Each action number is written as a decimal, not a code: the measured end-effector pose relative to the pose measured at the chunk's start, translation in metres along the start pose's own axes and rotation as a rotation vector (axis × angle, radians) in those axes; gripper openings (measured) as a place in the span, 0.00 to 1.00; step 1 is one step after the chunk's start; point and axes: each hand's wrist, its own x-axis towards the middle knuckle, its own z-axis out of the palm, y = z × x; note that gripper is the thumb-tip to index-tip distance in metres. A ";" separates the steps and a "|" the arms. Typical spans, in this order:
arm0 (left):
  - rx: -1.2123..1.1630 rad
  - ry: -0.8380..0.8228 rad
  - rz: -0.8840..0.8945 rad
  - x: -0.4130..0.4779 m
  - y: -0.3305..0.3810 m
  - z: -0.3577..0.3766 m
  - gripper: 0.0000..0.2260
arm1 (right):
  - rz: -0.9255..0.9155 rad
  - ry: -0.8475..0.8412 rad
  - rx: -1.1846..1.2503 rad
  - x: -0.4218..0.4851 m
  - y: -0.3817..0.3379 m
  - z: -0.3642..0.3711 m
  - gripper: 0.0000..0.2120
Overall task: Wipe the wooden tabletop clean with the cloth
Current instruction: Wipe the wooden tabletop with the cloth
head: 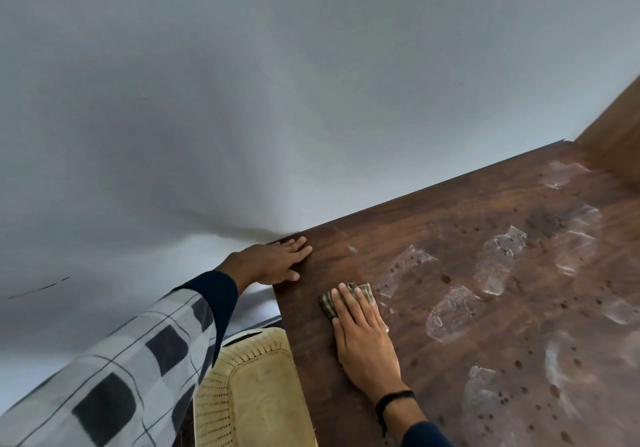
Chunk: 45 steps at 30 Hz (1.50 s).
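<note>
Your right hand [363, 339] is lying flat with fingers spread, pressing the striped grey-brown cloth [349, 299] onto the dark wooden surface [450, 394] near its left corner, while your left hand [273, 263] is bracing open on the edge. Judging by the whitish residue patches [450, 311] just beside the cloth, you are needing firm, overlapping strokes rightward.
</note>
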 end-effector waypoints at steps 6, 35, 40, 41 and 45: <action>-0.003 0.101 0.114 0.009 0.003 -0.010 0.32 | 0.030 -0.017 -0.049 0.002 -0.006 0.004 0.25; -0.152 -0.078 0.264 0.052 -0.002 -0.042 0.23 | -0.182 -0.006 0.006 0.037 -0.076 0.028 0.24; -0.076 -0.033 0.263 0.050 -0.002 -0.036 0.22 | -0.244 -0.003 0.017 0.025 -0.068 0.026 0.24; -0.083 -0.032 0.262 0.050 -0.001 -0.036 0.22 | -0.232 -0.004 0.017 0.037 -0.070 0.027 0.24; -0.138 -0.022 0.247 0.048 -0.001 -0.035 0.21 | -0.135 -0.040 0.056 0.068 -0.086 0.034 0.25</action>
